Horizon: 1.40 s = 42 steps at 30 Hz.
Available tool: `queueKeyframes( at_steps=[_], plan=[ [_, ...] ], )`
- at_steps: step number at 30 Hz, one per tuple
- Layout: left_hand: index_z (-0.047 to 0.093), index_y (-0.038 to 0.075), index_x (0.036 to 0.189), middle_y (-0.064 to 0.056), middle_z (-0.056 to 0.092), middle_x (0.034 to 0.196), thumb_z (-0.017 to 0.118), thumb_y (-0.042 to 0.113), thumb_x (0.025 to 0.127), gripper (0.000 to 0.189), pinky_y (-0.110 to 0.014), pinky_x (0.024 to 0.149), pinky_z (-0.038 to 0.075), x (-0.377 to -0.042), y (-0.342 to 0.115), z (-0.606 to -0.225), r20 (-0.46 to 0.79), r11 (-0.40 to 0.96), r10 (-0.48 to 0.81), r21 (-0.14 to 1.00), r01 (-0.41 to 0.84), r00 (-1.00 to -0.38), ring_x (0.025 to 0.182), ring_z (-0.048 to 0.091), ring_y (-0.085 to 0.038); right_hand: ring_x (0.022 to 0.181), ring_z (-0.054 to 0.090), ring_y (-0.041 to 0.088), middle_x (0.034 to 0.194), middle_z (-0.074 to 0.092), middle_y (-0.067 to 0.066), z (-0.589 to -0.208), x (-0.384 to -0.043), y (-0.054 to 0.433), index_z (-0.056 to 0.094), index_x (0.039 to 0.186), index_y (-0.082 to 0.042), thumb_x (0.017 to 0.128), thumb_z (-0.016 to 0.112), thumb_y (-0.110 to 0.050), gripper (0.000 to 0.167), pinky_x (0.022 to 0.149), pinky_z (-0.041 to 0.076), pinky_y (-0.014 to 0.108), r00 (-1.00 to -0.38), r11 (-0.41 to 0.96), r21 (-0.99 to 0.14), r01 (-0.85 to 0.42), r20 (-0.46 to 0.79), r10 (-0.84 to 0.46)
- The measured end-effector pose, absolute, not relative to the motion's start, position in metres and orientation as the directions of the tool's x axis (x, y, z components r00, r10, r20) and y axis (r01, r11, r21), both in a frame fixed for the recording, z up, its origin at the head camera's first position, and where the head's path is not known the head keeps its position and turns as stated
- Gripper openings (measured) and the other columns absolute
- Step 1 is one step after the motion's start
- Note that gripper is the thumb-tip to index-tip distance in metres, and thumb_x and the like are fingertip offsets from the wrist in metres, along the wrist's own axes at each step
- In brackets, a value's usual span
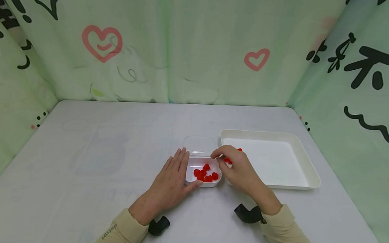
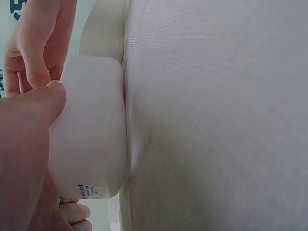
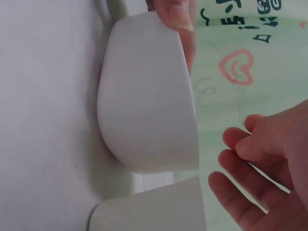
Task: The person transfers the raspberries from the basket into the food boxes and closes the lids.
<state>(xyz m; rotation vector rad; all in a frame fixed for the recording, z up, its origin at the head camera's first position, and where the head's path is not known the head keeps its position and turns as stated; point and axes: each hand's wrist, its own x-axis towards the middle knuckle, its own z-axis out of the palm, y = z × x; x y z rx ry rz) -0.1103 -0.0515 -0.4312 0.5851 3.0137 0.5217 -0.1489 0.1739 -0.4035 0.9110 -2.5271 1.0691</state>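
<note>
A small white box [image 1: 204, 184] holds several small red pieces [image 1: 203, 173]; their kind is unclear. Its clear lid [image 1: 200, 145] lies folded back behind it. My left hand [image 1: 171, 177] rests along the box's left side with straight fingers, its thumb [image 2: 50, 98] on the near rim. Over the gap between the box and a white tray [image 1: 279, 158] is my right hand [image 1: 239, 166]. Its fingers are loosely bent, and I see nothing between the fingertips in the right wrist view. Beyond that hand, more red pieces [image 1: 228, 160] show in the tray, partly hidden by it.
The tray's raised rim [image 1: 293, 187] stands close to the right of the box. A white cloth [image 1: 96, 164] covers the table. Printed green curtains [image 1: 192, 57] enclose its back and sides. Black wrist mounts [image 1: 249, 214] stick out below the wrists.
</note>
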Motion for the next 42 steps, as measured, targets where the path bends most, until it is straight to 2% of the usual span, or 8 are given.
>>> queueKeyframes(
  at_steps=[8, 16, 19, 22, 26, 28, 42],
  plan=[
    [0.02, 0.004, 0.157, -0.013, 0.02, 0.165, 0.057, 0.06, 0.092, 0.094, -0.05, 0.123, 0.023, -0.111, -0.051, -0.432, 0.024, 0.874, 0.364, 0.337, 0.351, -0.931, 0.154, 0.017, -0.03, 0.088, 0.064, 0.015, 0.097, 0.071, 0.001, -0.403, -0.157, 0.187, 0.069, 0.099, -0.007, 0.085, 0.063, 0.011, 0.024, 0.079, 0.058, 0.031, -0.794, 0.583, -0.545, -0.603, 0.479, -0.375],
    [0.016, 0.005, 0.158, -0.012, 0.017, 0.166, 0.056, 0.061, 0.092, 0.096, -0.049, 0.124, 0.022, -0.111, -0.051, -0.431, 0.008, 0.875, 0.362, 0.343, 0.342, -0.932, 0.155, 0.015, -0.028, 0.086, 0.067, 0.017, 0.097, 0.071, 0.004, -0.404, -0.164, 0.202, 0.068, 0.1, -0.005, 0.086, 0.06, 0.012, 0.023, 0.079, 0.054, 0.016, -0.823, 0.614, -0.564, -0.552, 0.484, -0.296],
    [0.017, 0.004, 0.158, -0.012, 0.018, 0.166, 0.056, 0.06, 0.092, 0.095, -0.049, 0.123, 0.023, -0.111, -0.051, -0.431, 0.01, 0.873, 0.365, 0.344, 0.346, -0.931, 0.155, 0.015, -0.028, 0.087, 0.068, 0.019, 0.098, 0.071, 0.006, -0.405, -0.165, 0.208, 0.068, 0.101, -0.003, 0.087, 0.06, 0.012, 0.022, 0.081, 0.054, 0.015, -0.836, 0.625, -0.574, -0.529, 0.478, -0.269],
    [0.017, 0.005, 0.158, -0.011, 0.018, 0.166, 0.056, 0.06, 0.092, 0.095, -0.049, 0.124, 0.022, -0.111, -0.051, -0.43, 0.012, 0.872, 0.365, 0.346, 0.346, -0.931, 0.155, 0.015, -0.028, 0.089, 0.068, 0.021, 0.101, 0.07, 0.008, -0.405, -0.168, 0.213, 0.067, 0.104, -0.002, 0.088, 0.06, 0.01, 0.021, 0.081, 0.057, 0.022, -0.854, 0.647, -0.58, -0.496, 0.46, -0.242],
    [0.016, 0.005, 0.158, -0.012, 0.017, 0.167, 0.057, 0.06, 0.092, 0.095, -0.049, 0.124, 0.022, -0.111, -0.051, -0.43, 0.007, 0.871, 0.363, 0.352, 0.342, -0.932, 0.155, 0.015, -0.029, 0.09, 0.068, 0.024, 0.105, 0.07, 0.01, -0.406, -0.17, 0.217, 0.066, 0.107, -0.003, 0.09, 0.06, 0.006, 0.021, 0.082, 0.059, 0.04, -0.888, 0.679, -0.593, -0.433, 0.41, -0.208],
    [0.016, 0.005, 0.158, -0.012, 0.017, 0.167, 0.057, 0.06, 0.092, 0.095, -0.049, 0.124, 0.022, -0.111, -0.051, -0.43, 0.0, 0.872, 0.361, 0.355, 0.337, -0.933, 0.155, 0.014, -0.028, 0.091, 0.068, 0.026, 0.107, 0.07, 0.011, -0.408, -0.171, 0.219, 0.066, 0.109, -0.002, 0.091, 0.059, 0.005, 0.02, 0.083, 0.059, 0.045, -0.904, 0.69, -0.604, -0.4, 0.384, -0.188],
    [0.015, 0.005, 0.159, -0.011, 0.016, 0.167, 0.055, 0.062, 0.092, 0.096, -0.049, 0.124, 0.021, -0.111, -0.05, -0.429, -0.005, 0.874, 0.359, 0.354, 0.334, -0.934, 0.155, 0.013, -0.029, 0.1, 0.065, 0.035, 0.115, 0.066, 0.018, -0.415, -0.175, 0.226, 0.063, 0.116, -0.002, 0.095, 0.056, -0.005, 0.022, 0.089, 0.057, 0.049, -0.981, 0.741, -0.645, -0.186, 0.165, -0.103]
  ],
)
